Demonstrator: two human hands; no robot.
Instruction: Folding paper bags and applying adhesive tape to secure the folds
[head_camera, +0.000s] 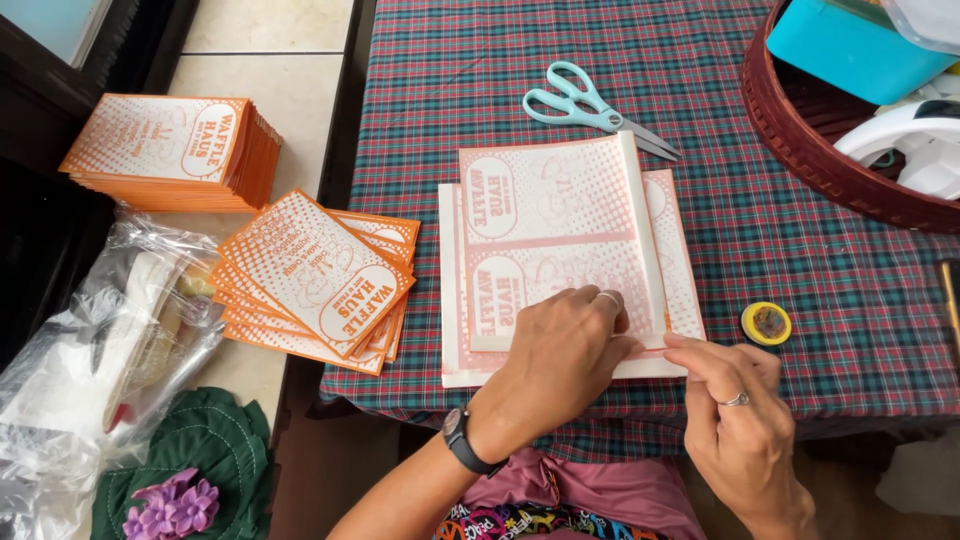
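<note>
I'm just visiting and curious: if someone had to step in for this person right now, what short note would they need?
Left hand: pressing flat on the folded white-and-orange printed paper sheet on the plaid tablecloth.
Right hand: fingertips pinching the sheet's lower right edge; nothing gripped in the fist.
Nearby: pale blue scissors, small yellow tape roll.
Done: two piles of finished orange printed paper bags to the left.
Left: this sheet's bottom fold looks unfinished.

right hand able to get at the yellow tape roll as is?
Probably yes. The right hand rests on the sheet's edge, and the yellow tape roll lies just beyond it on bare tablecloth, nothing between them.
</note>
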